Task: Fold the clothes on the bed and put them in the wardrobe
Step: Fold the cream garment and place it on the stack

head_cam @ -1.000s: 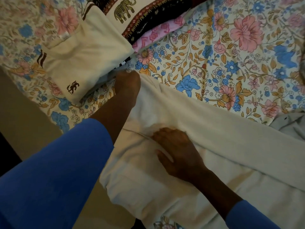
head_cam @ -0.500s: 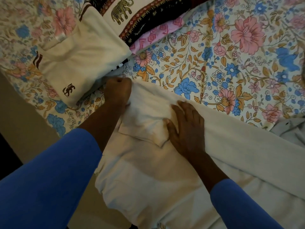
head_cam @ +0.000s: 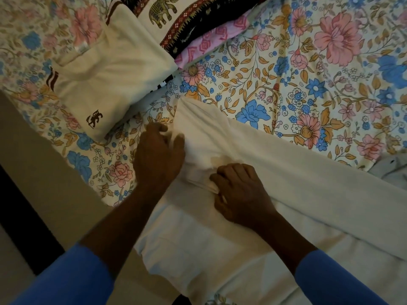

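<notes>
1. A person in blue sleeves leans over a bed [head_cam: 308, 89] with a floral sheet, both hands on a long white garment [head_cam: 297, 183]. It runs from the middle of the bed toward the lower right, and its near part appears to spill over the bed's edge.
2. The left hand [head_cam: 158, 157] curls round the garment's bunched narrow end, though blur hides exactly how the fingers sit. The right hand [head_cam: 242, 197], just beside it, pinches a ridge of cloth between curled fingers and thumb.
3. The step in hand looks to be gathering that end in for a fold. It would go best with both hands lifting only slightly and moving together, so the edges meet square rather than twisted.
4. The cloth looks thin and limp and likely to hold creases. A flat palm run outward from the fold line before the next fold should settle it.
5. The overhanging part may drag the fold askew, so drawing it onto the bed first seems wise.
6. A folded cream shirt [head_cam: 110, 84] lies up and to the left, apart from the white garment. A grey garment [head_cam: 392, 170] waits at the right edge. The wardrobe is not in view, so the task seems only partly done.
</notes>
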A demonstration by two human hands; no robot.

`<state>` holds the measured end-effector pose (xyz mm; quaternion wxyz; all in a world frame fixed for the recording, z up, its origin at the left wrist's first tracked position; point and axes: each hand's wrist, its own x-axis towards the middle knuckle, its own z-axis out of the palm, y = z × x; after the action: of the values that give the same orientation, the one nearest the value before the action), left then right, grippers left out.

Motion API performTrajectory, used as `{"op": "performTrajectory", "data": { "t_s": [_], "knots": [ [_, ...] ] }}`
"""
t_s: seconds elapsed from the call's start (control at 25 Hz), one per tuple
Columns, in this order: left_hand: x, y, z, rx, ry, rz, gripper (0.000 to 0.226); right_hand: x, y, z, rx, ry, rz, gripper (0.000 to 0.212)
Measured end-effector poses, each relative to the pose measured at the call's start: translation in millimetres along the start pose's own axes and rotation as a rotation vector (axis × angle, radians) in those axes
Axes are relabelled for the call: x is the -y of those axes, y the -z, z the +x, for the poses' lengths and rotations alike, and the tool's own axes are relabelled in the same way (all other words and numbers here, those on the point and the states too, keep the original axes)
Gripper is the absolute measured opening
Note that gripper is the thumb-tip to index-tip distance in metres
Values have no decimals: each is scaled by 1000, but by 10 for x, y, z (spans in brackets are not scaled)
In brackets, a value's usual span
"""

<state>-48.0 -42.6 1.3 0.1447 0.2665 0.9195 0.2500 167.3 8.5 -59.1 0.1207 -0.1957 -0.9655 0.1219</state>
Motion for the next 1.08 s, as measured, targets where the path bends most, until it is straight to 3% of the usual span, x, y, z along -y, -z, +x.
{"op": "performTrajectory", "data": {
  "t_s": [0.08, 0.16, 0.24, 0.36, 0.48, 0.6, 0.68, 0.76, 0.84, 1.08],
  "knots": [
    [206, -3, -268, 128, 77, 49, 40, 39, 19, -10, -65, -39, 14, 17],
    [255, -1, -363, 89, 89, 39, 26, 113, 96, 29, -118, -173, 171, 19],
    [181, 27, -413, 5, 139, -35, 27, 204, 206, 48, -196, -338, 350, 23],
    [167, 98, -526, -29, 284, -332, 19, 352, 340, 18, -270, -499, 459, 21],
    [157, 225, -588, 11, 470, -641, 23, 374, 433, 37, -241, -640, 567, 20],
    [-23, 323, -428, 126, 438, -687, 10, 268, 476, 175, -255, -827, 680, 20],
    [-187, 278, -171, 244, 385, -710, 12, 124, 443, 329, -328, -1060, 744, 18],
    [-311, 187, 90, 251, 266, -581, 23, 9, 417, 440, -362, -1268, 752, 16],
    [-338, 67, 312, 154, 72, -288, 34, -17, 378, 483, -369, -1321, 742, 16],
    [-167, -270, 639, 219, -220, 169, 58, 54, 199, 461, -296, -1045, 292, 28]
  ]
}}
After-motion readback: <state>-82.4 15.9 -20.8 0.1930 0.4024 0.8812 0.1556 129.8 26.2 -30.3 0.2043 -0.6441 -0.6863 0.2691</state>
